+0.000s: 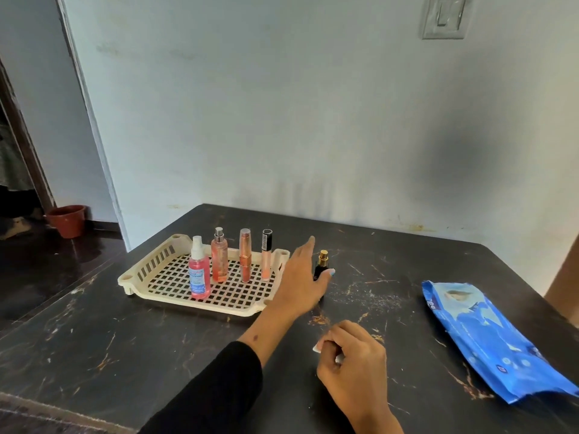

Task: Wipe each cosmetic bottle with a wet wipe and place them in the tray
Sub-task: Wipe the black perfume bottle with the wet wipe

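Note:
A cream lattice tray (150, 278) on the dark table holds a pink spray bottle (199, 277), a peach perfume bottle (219, 256), a rose-gold tube (245, 256) and a slim lip gloss (266, 255), all upright. Just right of the tray stands a small black bottle with a gold cap (322, 264) on the table. My left hand (302, 277) is open, fingers spread, its thumb touching that black bottle. Nearer to me, my right hand (351, 361) is closed on a small crumpled white wet wipe (317, 347).
A blue wet-wipe pack (488, 339) lies at the table's right side. The dark marbled table (125, 355) butts against a pale wall. A terracotta pot (67, 220) stands on the floor far left by a doorway.

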